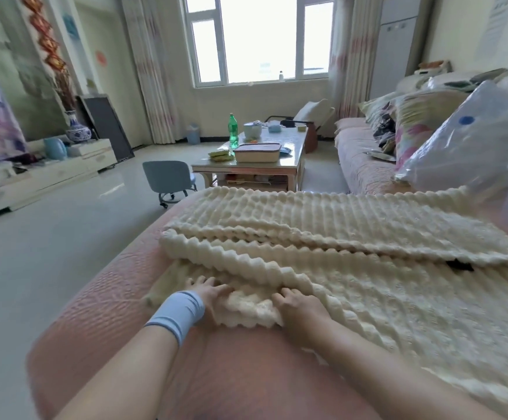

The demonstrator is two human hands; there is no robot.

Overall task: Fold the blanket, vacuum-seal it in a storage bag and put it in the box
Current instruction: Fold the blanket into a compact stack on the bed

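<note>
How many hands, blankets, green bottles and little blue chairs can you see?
hands: 2 (left hand, right hand)
blanket: 1
green bottle: 1
blue chair: 1
Total: 5
</note>
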